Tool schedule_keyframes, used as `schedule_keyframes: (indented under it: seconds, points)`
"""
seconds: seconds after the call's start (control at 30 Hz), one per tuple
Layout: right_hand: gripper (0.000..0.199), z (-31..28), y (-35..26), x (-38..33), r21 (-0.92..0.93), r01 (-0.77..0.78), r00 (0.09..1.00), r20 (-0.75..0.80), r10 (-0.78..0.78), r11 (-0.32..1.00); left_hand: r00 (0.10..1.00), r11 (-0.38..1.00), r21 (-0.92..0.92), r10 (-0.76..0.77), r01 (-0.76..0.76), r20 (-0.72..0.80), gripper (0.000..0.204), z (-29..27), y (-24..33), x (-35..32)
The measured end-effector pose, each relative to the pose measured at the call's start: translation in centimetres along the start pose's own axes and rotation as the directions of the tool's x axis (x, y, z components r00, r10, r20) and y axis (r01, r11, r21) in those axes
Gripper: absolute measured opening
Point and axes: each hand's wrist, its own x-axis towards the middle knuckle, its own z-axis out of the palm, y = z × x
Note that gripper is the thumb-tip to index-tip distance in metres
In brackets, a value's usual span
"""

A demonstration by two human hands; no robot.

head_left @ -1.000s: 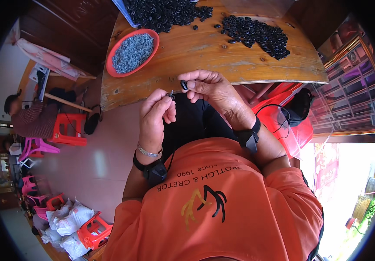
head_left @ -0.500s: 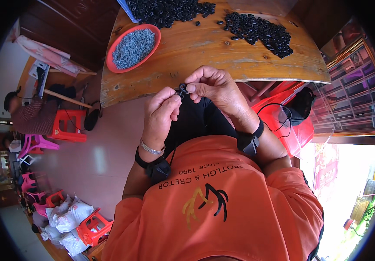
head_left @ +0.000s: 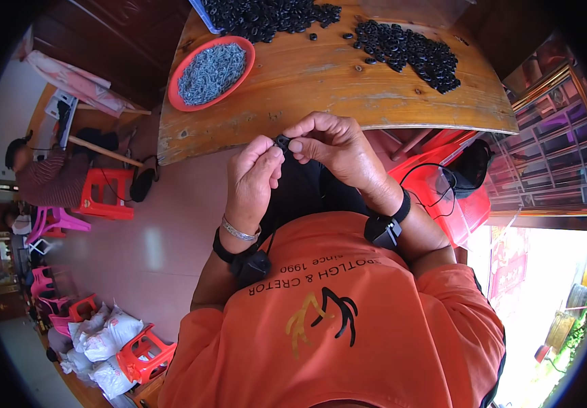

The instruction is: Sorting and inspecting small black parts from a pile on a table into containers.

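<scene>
Just off the table's near edge, my two hands meet over my lap around small black ring-like pieces [head_left: 282, 141]. My left hand [head_left: 251, 178] pinches the left side of them between thumb and fingertips. From the other side, the thumb and index finger of my right hand [head_left: 338, 151] close on them too. My fingertips cover most of the pieces, so I cannot tell whether they are joined. On the table, an orange-red bowl [head_left: 177, 99] holds many grey metal screws [head_left: 212, 73]. Loose black pieces lie in a left heap [head_left: 259, 20] and a right heap [head_left: 412, 58].
The wooden table [head_left: 293, 88] spans the far side. Red chairs [head_left: 436, 194] stand at the right beneath its edge. Further left, a person [head_left: 48, 178] sits near a red stool [head_left: 106, 194]. White sacks [head_left: 113, 336] and another red stool [head_left: 145, 353] are at the lower left.
My right fingertips have shifted slightly left and down, closer to my left ones. The black pieces, seen apart as rings before, now sit bunched together and more covered.
</scene>
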Motion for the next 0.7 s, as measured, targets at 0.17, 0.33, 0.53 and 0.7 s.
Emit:
schedule_keyframes:
  seconds: [0.17, 0.33, 0.53, 0.7]
  points:
    - [0.015, -0.1, 0.4, 0.0, 0.009, -0.015, 1.0, 0.006, 0.015, 1.0, 0.999, 0.999, 0.0, 0.038, -0.038, -0.029, 0.022, 0.2, -0.6, -0.2]
    - [0.017, 0.1, 1.1, 0.0, 0.06, 0.011, 1.0, 0.021, -0.013, 0.998, 0.999, 0.998, -0.055, 0.034, -0.036, -0.043, 0.021, 0.8, -0.4, -0.2]
    - [0.017, 0.1, 1.3, 0.0, 0.116, 0.011, 1.0, -0.004, -0.011, 0.993, 0.998, 0.998, -0.048, 0.046, -0.048, -0.036, 0.022, 0.8, -0.8, -0.3]
    - [0.018, 0.3, 1.1, -0.3, 0.08, 0.023, 1.0, -0.005, -0.023, 0.996, 0.997, 0.996, -0.061, 0.067, -0.069, -0.046, 0.023, 0.9, -1.0, -0.2]
